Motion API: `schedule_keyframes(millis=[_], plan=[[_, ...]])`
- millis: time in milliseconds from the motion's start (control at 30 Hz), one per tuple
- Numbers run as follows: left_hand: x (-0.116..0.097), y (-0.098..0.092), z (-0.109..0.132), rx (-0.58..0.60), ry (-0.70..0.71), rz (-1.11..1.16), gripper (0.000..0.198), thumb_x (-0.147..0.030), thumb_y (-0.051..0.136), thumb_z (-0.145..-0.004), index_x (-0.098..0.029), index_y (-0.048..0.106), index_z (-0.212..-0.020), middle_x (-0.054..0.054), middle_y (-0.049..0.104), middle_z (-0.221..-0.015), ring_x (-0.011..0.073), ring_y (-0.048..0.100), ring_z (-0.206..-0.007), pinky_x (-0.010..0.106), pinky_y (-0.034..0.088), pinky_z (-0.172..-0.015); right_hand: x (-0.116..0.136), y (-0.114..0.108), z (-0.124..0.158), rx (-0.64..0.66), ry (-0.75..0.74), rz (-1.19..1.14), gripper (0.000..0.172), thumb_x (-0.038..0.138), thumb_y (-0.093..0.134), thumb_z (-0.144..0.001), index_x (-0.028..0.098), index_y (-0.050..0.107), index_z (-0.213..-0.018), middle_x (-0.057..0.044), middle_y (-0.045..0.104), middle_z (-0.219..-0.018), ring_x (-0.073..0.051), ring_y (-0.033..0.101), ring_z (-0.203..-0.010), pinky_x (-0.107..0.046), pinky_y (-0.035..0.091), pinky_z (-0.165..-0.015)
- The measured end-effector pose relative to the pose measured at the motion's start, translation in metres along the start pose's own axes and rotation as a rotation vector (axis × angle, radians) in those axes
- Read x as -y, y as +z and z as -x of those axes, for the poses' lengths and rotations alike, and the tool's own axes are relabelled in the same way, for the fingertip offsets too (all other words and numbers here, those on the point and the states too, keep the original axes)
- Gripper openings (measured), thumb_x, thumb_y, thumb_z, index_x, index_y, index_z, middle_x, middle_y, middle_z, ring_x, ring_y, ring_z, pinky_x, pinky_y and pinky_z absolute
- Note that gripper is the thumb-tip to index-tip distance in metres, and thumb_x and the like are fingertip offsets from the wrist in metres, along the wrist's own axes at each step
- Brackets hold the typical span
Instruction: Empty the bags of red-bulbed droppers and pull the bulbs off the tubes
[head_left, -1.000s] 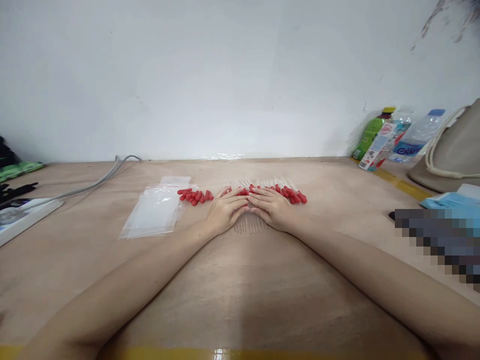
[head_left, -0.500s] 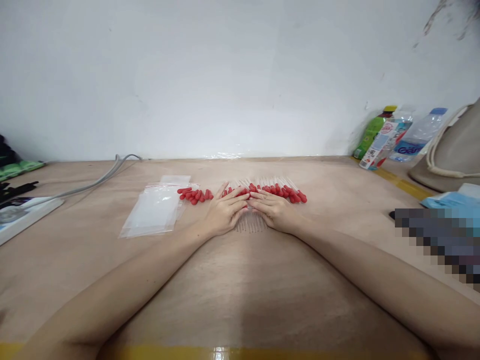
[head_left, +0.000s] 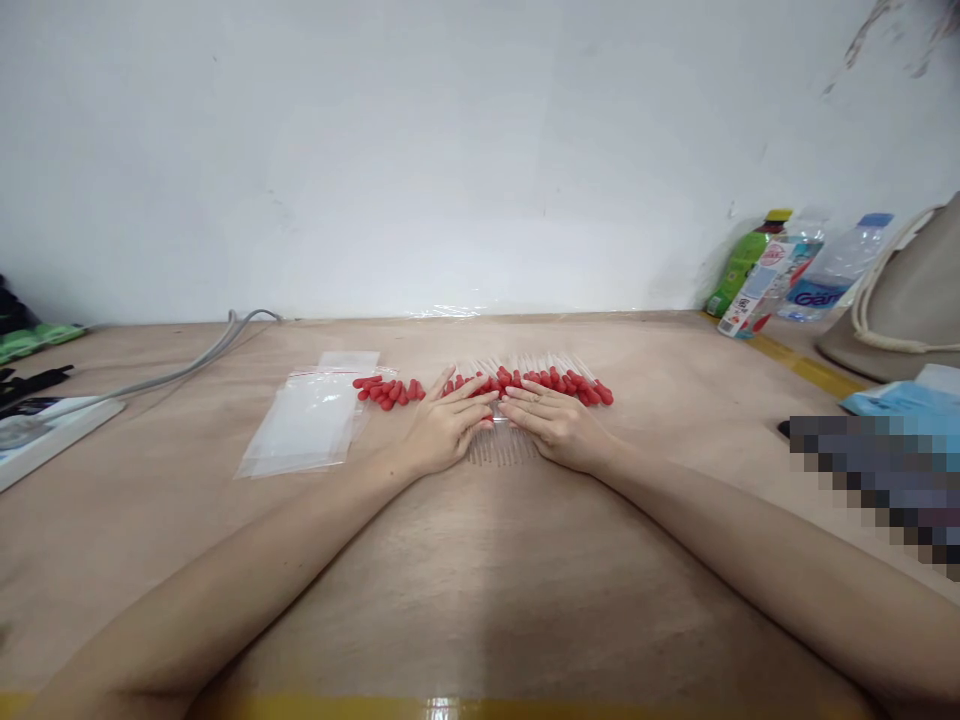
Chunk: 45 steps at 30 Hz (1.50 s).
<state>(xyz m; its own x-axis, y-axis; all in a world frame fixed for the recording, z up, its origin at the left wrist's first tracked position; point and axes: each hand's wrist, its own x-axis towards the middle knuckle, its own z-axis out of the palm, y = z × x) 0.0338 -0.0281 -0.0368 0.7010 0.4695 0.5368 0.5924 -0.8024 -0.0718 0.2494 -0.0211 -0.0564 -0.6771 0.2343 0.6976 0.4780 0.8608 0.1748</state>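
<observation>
My left hand and my right hand lie side by side, palms down, with fingers stretched toward each other over a row of droppers. Thin clear dropper tubes stick out toward me between the hands. Behind my fingers, more droppers with red bulbs have their pale tubes pointing to the wall. Left of my left hand is a small heap of loose red bulbs. My thumbs and palms hide part of the near row, so whether anything is pinched underneath does not show.
Clear plastic bags overlap at left, touching the red bulbs. A grey cable runs to a white box. At the right stand a green bottle, a clear bottle, a beige bag and a blue packet.
Both hands have shifted very slightly, the right one a little outward, so a bit more of the near dropper tubes shows between them. The other things keep their places.
</observation>
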Motion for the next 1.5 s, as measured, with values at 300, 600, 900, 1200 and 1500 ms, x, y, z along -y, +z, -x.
schedule_keyframes(millis=[300,600,900,1200,1500], plan=[[-0.002,-0.002,0.001,0.019,0.021,0.045,0.026,-0.024,0.037,-0.09,-0.018,0.062,-0.09,0.005,0.061,-0.114,0.0202,0.046,-0.119,0.048,0.023,-0.107,-0.001,-0.005,0.008,-0.035,0.005,-0.006,0.035,0.007,0.037,-0.085,0.017,0.059,-0.111,-0.005,0.063,-0.11,-0.017,0.053,-0.111,-0.04,0.043,-0.099],[0.051,-0.022,0.008,-0.302,-0.525,0.003,0.021,-0.028,0.045,-0.085,-0.018,0.064,-0.088,0.006,0.056,-0.087,0.019,0.055,-0.089,0.032,0.049,-0.076,-0.014,-0.017,0.03,-0.06,0.411,0.076,0.028,0.024,0.046,-0.084,0.017,0.063,-0.105,-0.004,0.056,-0.066,-0.014,0.053,-0.059,-0.028,0.045,-0.056],[0.074,-0.047,0.012,-0.062,-0.757,-0.071,0.025,-0.02,0.052,-0.071,-0.016,0.055,-0.096,0.004,0.056,-0.076,0.0187,0.057,-0.072,0.032,0.047,-0.069,0.003,-0.021,0.022,0.005,0.498,-0.055,0.022,0.016,0.045,-0.077,0.016,0.059,-0.093,-0.003,0.06,-0.07,-0.014,0.054,-0.061,-0.026,0.043,-0.058],[0.076,-0.035,0.017,0.052,-0.66,-0.077,0.019,-0.037,0.057,-0.073,-0.018,0.053,-0.07,0.003,0.058,-0.071,0.0178,0.055,-0.066,0.029,0.043,-0.059,0.005,-0.011,0.023,0.014,0.507,0.05,0.024,0.018,0.044,-0.08,0.017,0.067,-0.087,-0.005,0.063,-0.069,-0.014,0.057,-0.063,-0.027,0.041,-0.062],[0.047,-0.026,-0.003,-0.033,-0.527,-0.101,0.027,-0.042,0.053,-0.077,-0.019,0.059,-0.067,0.005,0.054,-0.072,0.0215,0.052,-0.081,0.034,0.042,-0.075,0.017,-0.012,0.011,0.081,0.487,0.117,0.022,0.026,0.046,-0.083,0.021,0.067,-0.087,-0.004,0.066,-0.075,-0.017,0.055,-0.072,-0.032,0.034,-0.071]])
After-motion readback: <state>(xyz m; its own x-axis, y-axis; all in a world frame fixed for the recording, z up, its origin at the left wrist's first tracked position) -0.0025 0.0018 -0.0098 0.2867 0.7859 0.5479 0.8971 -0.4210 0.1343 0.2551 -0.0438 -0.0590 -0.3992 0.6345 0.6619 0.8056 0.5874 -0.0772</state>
